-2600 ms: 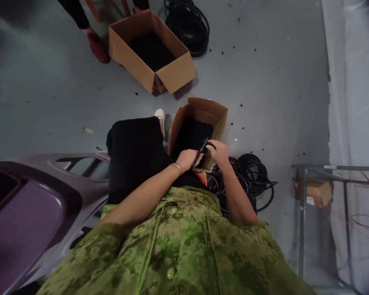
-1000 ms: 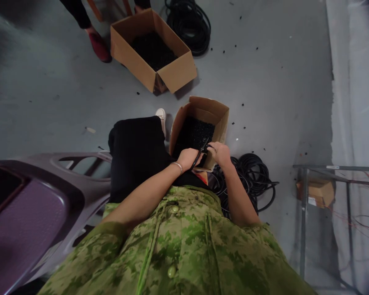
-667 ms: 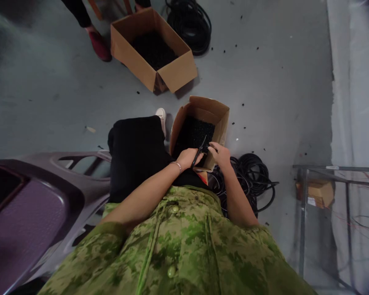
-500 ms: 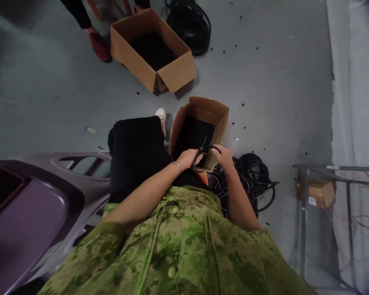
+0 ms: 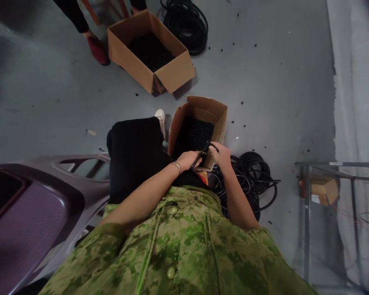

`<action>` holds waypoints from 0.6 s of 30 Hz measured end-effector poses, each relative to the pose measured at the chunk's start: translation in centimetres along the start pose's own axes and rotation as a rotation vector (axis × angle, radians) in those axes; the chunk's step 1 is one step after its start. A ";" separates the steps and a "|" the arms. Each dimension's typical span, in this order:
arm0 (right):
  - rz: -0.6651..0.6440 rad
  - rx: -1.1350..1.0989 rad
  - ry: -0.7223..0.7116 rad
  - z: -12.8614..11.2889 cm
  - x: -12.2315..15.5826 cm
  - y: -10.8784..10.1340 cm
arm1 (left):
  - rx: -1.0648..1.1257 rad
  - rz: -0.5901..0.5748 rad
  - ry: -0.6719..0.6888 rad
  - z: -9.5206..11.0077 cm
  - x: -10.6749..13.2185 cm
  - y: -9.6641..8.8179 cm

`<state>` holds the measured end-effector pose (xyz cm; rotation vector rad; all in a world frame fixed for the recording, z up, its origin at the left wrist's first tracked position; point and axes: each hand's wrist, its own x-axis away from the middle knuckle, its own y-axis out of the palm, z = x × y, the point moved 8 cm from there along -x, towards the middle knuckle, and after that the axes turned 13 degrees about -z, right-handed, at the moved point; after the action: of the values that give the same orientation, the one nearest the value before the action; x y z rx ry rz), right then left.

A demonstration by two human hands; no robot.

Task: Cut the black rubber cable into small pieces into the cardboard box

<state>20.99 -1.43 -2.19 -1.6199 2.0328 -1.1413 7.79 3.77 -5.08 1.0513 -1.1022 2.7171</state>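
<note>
Scissors (image 5: 199, 156): clamped in left hand (image 5: 188, 159), centre of the frame.
Tubing (image 5: 214, 146): pinched in right hand (image 5: 222, 156), just right of the scissors; should be kept square to the blades, above the carton (image 5: 220, 125).
Hidden: blade contact, lost dark against dark; tubing's far end cannot be traced.

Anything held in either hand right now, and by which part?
Left hand: scissors, by the handles. Right hand: black cable or tube, apparently near its end.
</note>
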 end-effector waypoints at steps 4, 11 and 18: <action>-0.035 0.036 -0.002 -0.1 0.0 0.5 | -0.013 0.001 0.011 0.1 0.1 -0.1; -0.077 0.098 0.005 -0.2 -0.1 1.0 | -0.016 -0.007 -0.005 0.2 0.2 -0.1; -0.104 0.117 0.022 0.0 -0.2 1.6 | -0.061 -0.013 -0.021 0.3 0.6 -0.3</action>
<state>19.98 -1.19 -3.42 -1.6796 1.8758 -1.2932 7.63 3.66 -4.39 1.0764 -1.1692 2.6498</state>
